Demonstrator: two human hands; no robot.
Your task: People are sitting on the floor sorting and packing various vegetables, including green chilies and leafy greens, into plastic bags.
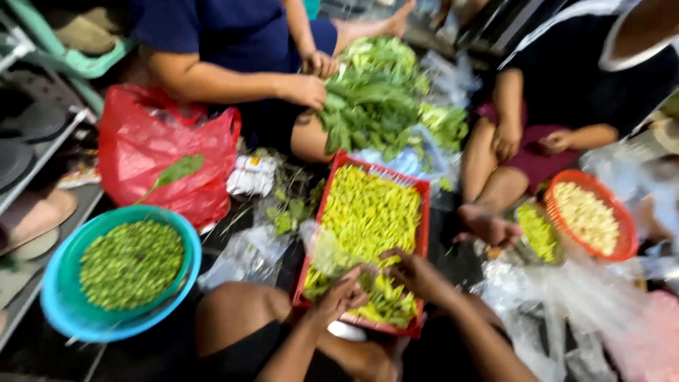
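Right now we are working over the red tray (332, 185), which sits on the floor between our knees and is heaped with yellow-green pods (368, 212). Our left hand (339, 296) is curled around a clear plastic bag (322, 253) at the tray's near left corner, fingers pinching its crumpled film. Our right hand (414, 272) rests just beside it on the pile, fingers bent down into the pods; motion blur keeps us from telling whether it has closed on any.

We judge the step in hand to be gathering pods at the mouth of the bag. The next move, as we read it, calls for the left hand to keep the film open while the right lifts a loose handful without spilling over the tray's rim.

To our left stands a blue basin (53, 311) with a green bowl of small green pieces (131, 263) nested inside. Across from us a person's hands (311, 78) handle leafy greens (375, 99); another person sits at right beside an orange basket (626, 233) of pale pieces. A red plastic bag (152, 152) lies beyond the basin.
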